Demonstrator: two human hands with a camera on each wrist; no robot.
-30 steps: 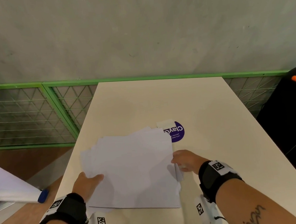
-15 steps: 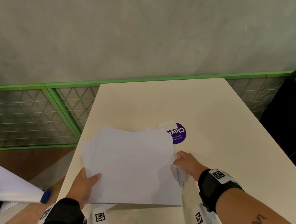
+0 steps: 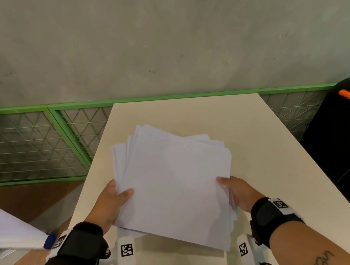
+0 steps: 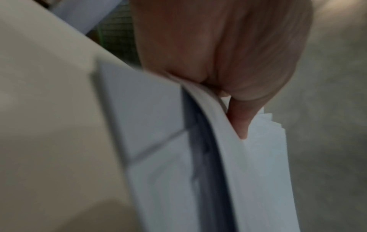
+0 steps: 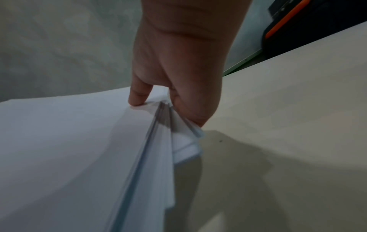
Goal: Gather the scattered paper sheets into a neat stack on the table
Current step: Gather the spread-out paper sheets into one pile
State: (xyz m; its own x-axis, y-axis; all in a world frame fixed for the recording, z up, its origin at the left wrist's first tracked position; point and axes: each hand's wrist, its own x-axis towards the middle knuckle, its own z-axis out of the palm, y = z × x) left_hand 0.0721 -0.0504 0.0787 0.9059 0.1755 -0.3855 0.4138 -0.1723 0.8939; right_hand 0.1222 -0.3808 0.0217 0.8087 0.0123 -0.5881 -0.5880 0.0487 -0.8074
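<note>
A loose bundle of white paper sheets (image 3: 174,181) is held up off the beige table (image 3: 263,145), its far edges fanned and uneven. My left hand (image 3: 114,202) grips the bundle's left edge, thumb on top and fingers hidden below. My right hand (image 3: 235,190) pinches the right edge the same way. In the left wrist view the left hand (image 4: 234,97) holds the paper sheets (image 4: 258,172) with the thumb lying on the top sheet. The right wrist view has the right hand (image 5: 168,103) clamping the splayed edges of the paper sheets (image 5: 79,149).
A green mesh fence (image 3: 32,146) runs behind and left of the table, under a grey wall. A black case with an orange stripe (image 3: 345,137) stands at the right. A white board with a blue tip (image 3: 19,237) juts in at lower left.
The bundle has come up off the table, tilted toward me, and now hides the purple sticker. My right hand went from touching the sheets' edge to pinching it.
</note>
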